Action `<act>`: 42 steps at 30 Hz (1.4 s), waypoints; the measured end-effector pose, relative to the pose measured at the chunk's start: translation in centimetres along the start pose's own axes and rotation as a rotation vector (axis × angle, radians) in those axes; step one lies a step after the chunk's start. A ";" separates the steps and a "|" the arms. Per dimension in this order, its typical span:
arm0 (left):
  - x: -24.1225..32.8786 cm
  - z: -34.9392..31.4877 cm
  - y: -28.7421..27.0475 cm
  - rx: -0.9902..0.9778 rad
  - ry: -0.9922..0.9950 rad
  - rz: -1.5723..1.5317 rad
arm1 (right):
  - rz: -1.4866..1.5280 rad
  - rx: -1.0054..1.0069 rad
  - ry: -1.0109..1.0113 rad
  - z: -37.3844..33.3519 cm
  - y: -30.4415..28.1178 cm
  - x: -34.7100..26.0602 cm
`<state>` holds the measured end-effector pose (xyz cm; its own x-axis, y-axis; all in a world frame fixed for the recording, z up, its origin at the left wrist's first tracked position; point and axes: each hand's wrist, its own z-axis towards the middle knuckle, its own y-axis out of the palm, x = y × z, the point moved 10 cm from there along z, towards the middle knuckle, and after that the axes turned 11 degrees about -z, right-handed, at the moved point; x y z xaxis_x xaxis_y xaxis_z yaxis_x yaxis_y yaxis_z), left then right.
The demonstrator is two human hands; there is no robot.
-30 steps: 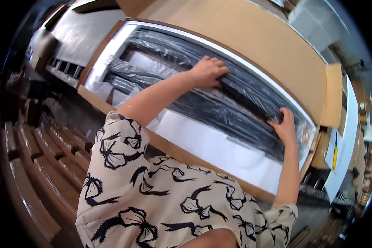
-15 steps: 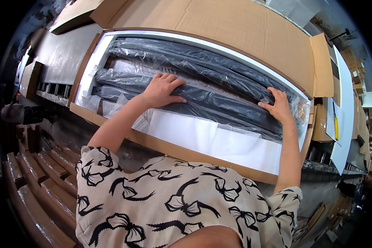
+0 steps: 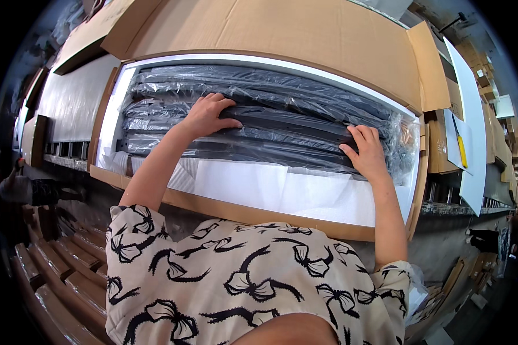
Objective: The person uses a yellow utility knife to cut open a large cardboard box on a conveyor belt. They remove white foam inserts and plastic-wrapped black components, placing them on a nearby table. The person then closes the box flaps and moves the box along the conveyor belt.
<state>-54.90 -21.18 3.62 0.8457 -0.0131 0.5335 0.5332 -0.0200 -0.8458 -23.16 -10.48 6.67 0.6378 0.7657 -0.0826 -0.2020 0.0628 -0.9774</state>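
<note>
Long dark bars in clear plastic wrap (image 3: 259, 150) lie side by side in an open cardboard box (image 3: 253, 215) lined with white foam (image 3: 107, 127). My left hand (image 3: 208, 117) is closed over one wrapped bar (image 3: 288, 121) left of the middle, fingers across its far side and thumb on the near side. Toward the right end, my right hand (image 3: 367, 150) grips the same bar, with its fingertips over the far edge. The fingertips of both hands are partly hidden among the bars. White foam sheet (image 3: 282, 187) covers the strip nearest me.
The box's large flap (image 3: 305, 43) stands raised at the far side. It rests on a roller conveyor (image 3: 69, 158). A yellow-handled knife (image 3: 461, 150) lies at the right by a white board (image 3: 472, 132). Long cartons (image 3: 63, 293) are stacked at lower left. Another person (image 3: 26, 187) is at far left.
The nearer wrapped bars have moved away from me, and the gap between the two groups of bars has closed. Both hands moved with them. The head view has shifted slightly.
</note>
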 end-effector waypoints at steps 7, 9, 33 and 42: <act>1.0 -2.2 1.3 -0.034 0.029 0.107 | -0.037 -0.042 -0.045 -0.4 -0.1 -0.7; 0.6 -1.6 0.6 -0.013 0.000 0.028 | 0.011 0.071 -0.037 -0.5 -0.4 -0.2; 1.6 -2.1 3.6 0.093 0.023 0.338 | -0.179 0.251 0.066 -1.6 0.5 -0.5; -1.5 2.9 -1.3 0.316 -0.002 0.363 | -0.262 0.215 0.178 2.8 2.3 2.0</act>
<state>-56.81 -18.23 3.85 0.9784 0.0387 0.2032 0.1836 0.2901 -0.9392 -24.43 -7.02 4.79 0.8040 0.5837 0.1137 -0.1538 0.3889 -0.9084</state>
